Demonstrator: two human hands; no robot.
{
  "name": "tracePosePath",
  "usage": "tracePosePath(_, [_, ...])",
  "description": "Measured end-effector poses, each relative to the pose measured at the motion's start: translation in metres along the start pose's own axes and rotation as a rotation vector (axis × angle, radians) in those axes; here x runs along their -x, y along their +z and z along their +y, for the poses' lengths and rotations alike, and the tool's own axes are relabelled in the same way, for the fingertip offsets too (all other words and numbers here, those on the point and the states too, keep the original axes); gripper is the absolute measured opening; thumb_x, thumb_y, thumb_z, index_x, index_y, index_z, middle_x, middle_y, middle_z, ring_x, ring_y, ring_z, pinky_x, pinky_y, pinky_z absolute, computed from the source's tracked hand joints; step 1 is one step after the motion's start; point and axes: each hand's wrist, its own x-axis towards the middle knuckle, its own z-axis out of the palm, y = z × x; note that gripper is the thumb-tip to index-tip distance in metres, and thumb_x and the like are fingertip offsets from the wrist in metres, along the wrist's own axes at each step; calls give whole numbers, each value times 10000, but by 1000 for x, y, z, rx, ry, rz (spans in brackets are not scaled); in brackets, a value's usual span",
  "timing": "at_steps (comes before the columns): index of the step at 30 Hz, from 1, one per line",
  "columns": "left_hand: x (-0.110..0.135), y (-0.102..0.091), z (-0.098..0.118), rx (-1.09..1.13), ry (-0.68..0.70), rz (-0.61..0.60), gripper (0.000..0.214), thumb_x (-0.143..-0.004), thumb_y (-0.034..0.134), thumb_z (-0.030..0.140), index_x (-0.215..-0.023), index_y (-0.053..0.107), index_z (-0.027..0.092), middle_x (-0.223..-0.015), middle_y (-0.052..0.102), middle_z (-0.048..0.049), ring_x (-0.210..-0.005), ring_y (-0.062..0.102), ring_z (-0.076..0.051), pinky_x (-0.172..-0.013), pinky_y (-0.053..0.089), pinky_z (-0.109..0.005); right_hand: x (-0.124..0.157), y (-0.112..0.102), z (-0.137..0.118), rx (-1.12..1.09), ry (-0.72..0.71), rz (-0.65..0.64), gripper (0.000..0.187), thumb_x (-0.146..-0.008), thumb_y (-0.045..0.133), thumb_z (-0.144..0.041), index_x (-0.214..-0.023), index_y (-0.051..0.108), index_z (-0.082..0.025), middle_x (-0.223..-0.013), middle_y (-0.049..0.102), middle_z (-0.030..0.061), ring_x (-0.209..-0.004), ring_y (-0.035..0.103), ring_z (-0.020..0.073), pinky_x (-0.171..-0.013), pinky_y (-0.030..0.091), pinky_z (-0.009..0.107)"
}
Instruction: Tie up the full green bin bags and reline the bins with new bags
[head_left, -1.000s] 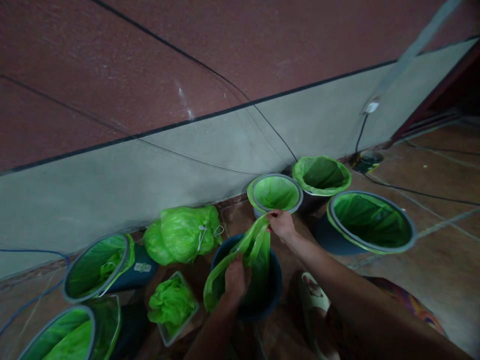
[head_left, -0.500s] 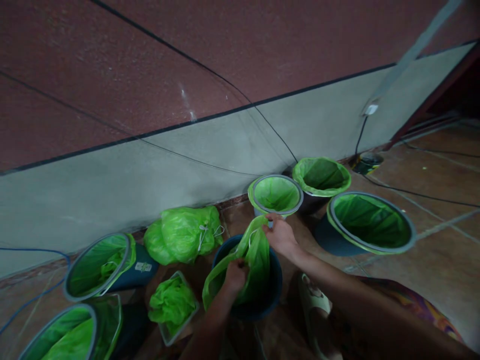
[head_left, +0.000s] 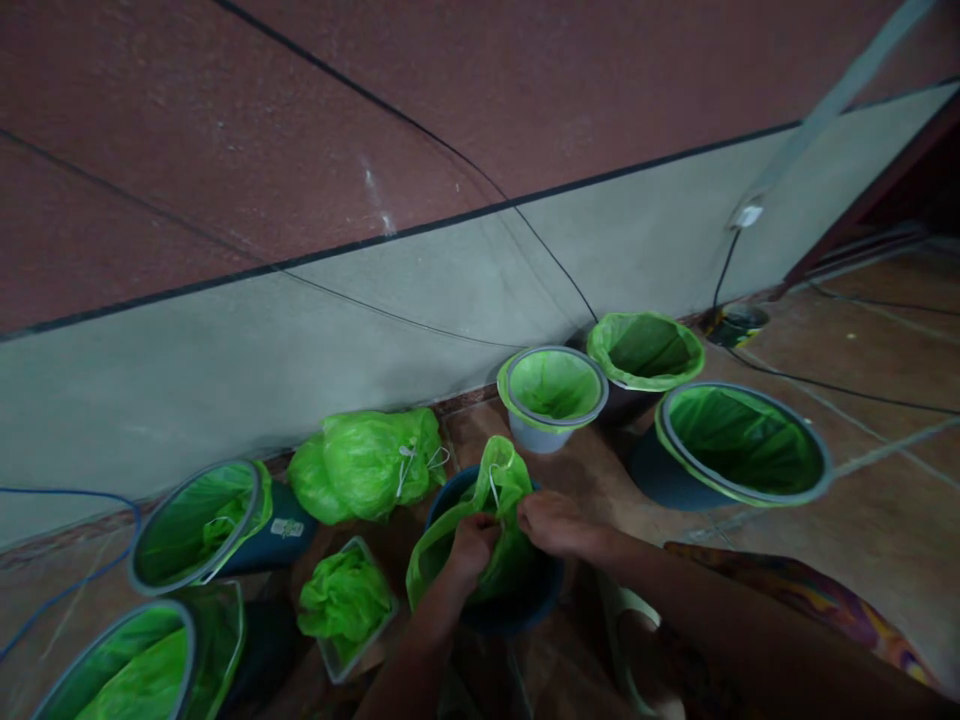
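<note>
A green plastic bag (head_left: 499, 485) hangs over a dark blue bin (head_left: 541, 590) at the bottom centre. My left hand (head_left: 471, 548) is closed on the bag's film near the bin's mouth. My right hand (head_left: 551, 522) is closed on the bag just right of the left hand; the two hands nearly touch. A white drawstring (head_left: 493, 485) shows along the bag's raised top. Both forearms come in from the bottom edge.
Several bins lined with green bags stand on the tiled floor: a small white one (head_left: 553, 392), one behind it (head_left: 645, 350), a large one (head_left: 742, 442) at right, two at left (head_left: 201, 522). A tied full green bag (head_left: 366, 464) lies by the wall. Cables run along the wall.
My right hand has dropped from the bag's raised top by the white bin down and left to meet my left hand. The bag's top has slumped lower.
</note>
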Motion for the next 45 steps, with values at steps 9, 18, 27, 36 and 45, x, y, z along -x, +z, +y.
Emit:
tracePosePath(9, [3, 8, 2, -341, 57, -54, 124, -655, 522, 77, -696, 609, 155, -581, 585, 13, -534, 512, -121, -570, 404, -261, -28, 56, 9, -173, 38, 96, 258, -862, 490, -240, -790, 718, -145, -892, 733, 122, -829, 676, 218, -694, 467, 279])
tracePosePath(18, [10, -1, 33, -974, 272, 245, 302, -816, 456, 103, -1054, 641, 120, -987, 709, -146, -944, 647, -249, -851, 459, -351, -25, 39, 12, -161, 36, 203, 223, -823, 515, -156, -716, 711, -161, -849, 722, 180, -846, 691, 321, -731, 513, 395])
tracePosePath(27, [2, -32, 31, -1447, 199, 506, 413, -850, 379, 52, -1195, 597, 114, -1084, 672, -186, -1045, 620, -291, -865, 450, -376, -9, 0, 3, -149, 60, 208, 232, -780, 520, -158, -813, 749, -176, -883, 744, 119, -887, 692, 282, -748, 499, 336])
tracePosePath(36, [13, -39, 52, -1067, 235, 671, 215, -825, 485, 141, -966, 648, 144, -943, 704, -117, -880, 658, -237, -761, 458, -309, -18, -33, 1, -916, -67, 302, 120, -796, 524, -223, -794, 634, -174, -663, 654, -6, -534, 580, 107, -535, 455, 212])
tracePosePath(45, [29, -21, 51, -884, 628, 569, 197, -764, 444, 61, -772, 576, 208, -841, 603, -38, -812, 591, -166, -797, 448, -269, -26, -23, 0, -591, -91, 274, 349, -789, 566, -169, -1128, 647, -193, -730, 690, -4, -626, 606, 112, -611, 438, 200])
